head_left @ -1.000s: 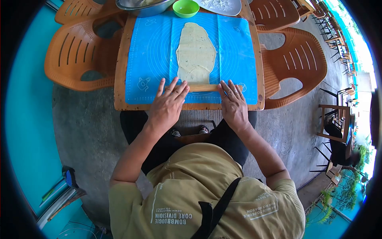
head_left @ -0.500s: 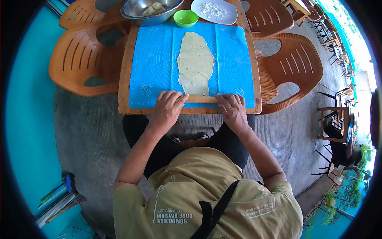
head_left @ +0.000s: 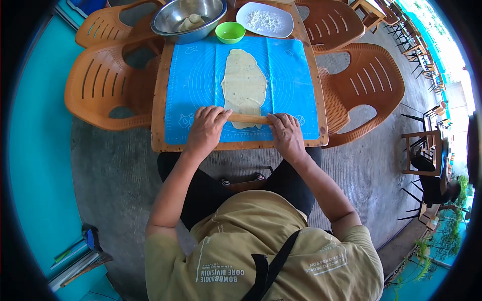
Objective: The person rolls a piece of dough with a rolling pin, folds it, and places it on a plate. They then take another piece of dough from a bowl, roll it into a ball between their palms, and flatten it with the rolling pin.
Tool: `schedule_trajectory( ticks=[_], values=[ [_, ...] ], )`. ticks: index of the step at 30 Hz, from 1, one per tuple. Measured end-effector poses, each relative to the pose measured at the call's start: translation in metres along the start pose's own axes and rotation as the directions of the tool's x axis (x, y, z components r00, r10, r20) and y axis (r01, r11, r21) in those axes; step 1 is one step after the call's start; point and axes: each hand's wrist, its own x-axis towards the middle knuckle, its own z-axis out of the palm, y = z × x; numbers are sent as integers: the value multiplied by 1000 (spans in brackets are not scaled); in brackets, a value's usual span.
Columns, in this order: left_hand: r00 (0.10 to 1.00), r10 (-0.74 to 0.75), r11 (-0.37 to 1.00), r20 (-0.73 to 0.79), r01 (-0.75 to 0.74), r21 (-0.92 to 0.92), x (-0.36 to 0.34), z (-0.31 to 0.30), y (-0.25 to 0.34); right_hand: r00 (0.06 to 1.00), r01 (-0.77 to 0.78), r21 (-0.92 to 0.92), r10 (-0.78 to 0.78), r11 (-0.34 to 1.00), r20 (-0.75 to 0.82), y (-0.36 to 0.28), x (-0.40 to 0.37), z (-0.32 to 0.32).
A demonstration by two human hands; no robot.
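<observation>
A long, flat sheet of pale dough (head_left: pixel 244 83) with small dark flecks lies lengthwise on a blue silicone mat (head_left: pixel 191 85). Across the sheet's near end rests a wooden rolling pin (head_left: pixel 249 119). My left hand (head_left: pixel 206 126) is closed on the pin's left end, and my right hand (head_left: pixel 288 131) is closed on its right end. A short strip of dough shows on the near side of the pin, between it and me. The ends of the pin are hidden under my hands.
Behind the mat stand a steel bowl (head_left: pixel 173 35) with pale dough in it, a small green bowl (head_left: pixel 230 32) and a white plate (head_left: pixel 246 25) of white flour. Orange chairs flank the wooden table (head_left: pixel 159 120) on the left (head_left: pixel 103 85) and right (head_left: pixel 369 85).
Both hands have pushed the rolling pin a little away from me over the dough. Dough now shows on its near side. The whole view has shifted slightly.
</observation>
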Motion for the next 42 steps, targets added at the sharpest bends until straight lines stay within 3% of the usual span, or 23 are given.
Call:
schedule_trajectory(
  ticks=[2,4,5,7,10,23,29,33,42],
  values=[
    [995,-73,997,66,72,14,-7,14,-7,999,-20,30,19,999,31,1,-2,6],
    [993,-81,994,85,74,76,-7,11,2,1000,0,-151,3,989,22,-1,-6,11],
    [991,-90,987,103,75,140,-5,9,7,1000,-2,-150,5,989,26,-4,-8,13],
    [984,-119,986,130,102,135,-4,11,10,987,-84,-124,100,989,128,-14,-7,11],
    [974,-159,978,163,133,158,3,11,13,976,-82,-188,117,979,183,-14,0,10],
    [875,-350,924,335,262,280,67,34,-13,959,-149,-232,198,961,205,27,65,22],
    [846,-401,892,351,273,360,98,44,-29,955,-181,-265,234,947,182,47,91,32],
    [874,-381,896,302,268,354,113,55,-43,949,-205,-263,257,943,182,60,110,38],
    [825,-455,877,336,350,328,135,67,-60,918,-263,-267,325,927,227,79,134,45]
  ],
)
